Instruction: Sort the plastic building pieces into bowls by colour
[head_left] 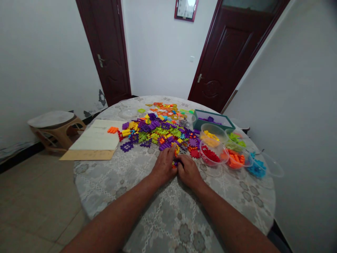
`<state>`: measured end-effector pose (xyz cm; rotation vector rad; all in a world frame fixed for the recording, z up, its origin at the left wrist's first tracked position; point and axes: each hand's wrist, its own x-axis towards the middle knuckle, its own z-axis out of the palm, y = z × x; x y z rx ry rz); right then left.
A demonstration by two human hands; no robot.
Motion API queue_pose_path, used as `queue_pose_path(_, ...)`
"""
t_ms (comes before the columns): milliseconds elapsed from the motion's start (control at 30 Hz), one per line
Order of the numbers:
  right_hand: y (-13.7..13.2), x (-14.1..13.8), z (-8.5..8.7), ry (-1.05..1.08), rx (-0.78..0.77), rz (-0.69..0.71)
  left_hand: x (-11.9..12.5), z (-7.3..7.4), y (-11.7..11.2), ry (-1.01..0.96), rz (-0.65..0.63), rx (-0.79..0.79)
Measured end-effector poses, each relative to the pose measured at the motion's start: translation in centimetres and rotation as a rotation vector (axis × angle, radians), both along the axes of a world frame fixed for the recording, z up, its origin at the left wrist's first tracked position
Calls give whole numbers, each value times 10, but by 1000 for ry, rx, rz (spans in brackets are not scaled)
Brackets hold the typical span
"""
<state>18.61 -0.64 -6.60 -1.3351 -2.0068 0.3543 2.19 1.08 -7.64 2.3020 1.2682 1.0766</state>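
Note:
Near the front of a colourful heap of interlocking plastic building pieces [147, 135], my two hands meet above the tablecloth. The fingers of my left hand [164, 163] are closed around small building pieces, with bits of orange, yellow and purple showing at the fingertips. Pressed close on the other side is my right hand [189, 171], its fingers curled in on the same pieces. Most of what they hold is hidden by the fingers. A red gear-shaped piece [195, 154] lies just beyond my right hand.
Clear round tubs with red pieces [210, 154], orange pieces [235, 160], blue pieces [256, 168], yellow pieces [211, 137] and green pieces [235, 140] stand at the right. Behind them is a green box [229, 123] with purple pieces. Paper sheets [92, 137] lie left.

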Motion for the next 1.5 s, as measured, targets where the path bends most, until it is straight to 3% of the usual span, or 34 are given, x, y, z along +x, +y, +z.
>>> queue_pose_path(233,-2,2,-1,392,-106,-23,6,0,0,73,41,68)
queue_pose_path(400,0,2,-8,690,-305,-39,9,4,6,138,93,61)
queue_pose_path(800,1,2,-7,771,-319,-34,13,21,17,273,49,67)
queue_pose_path(1033,2,1,-7,898,-365,-108,8,22,27,41,28,64)
queue_pose_path(1200,2,1,-8,863,-373,-82,0,24,36,-156,135,49)
queue_pose_path(1367,3,2,-12,798,-359,-71,-11,34,40,-457,306,-174)
queue_pose_path(1433,3,3,-13,758,-349,-70,-12,38,40,-686,345,-304)
queue_pose_path(1500,2,3,-12,714,-336,-67,-10,42,40,-977,296,-457)
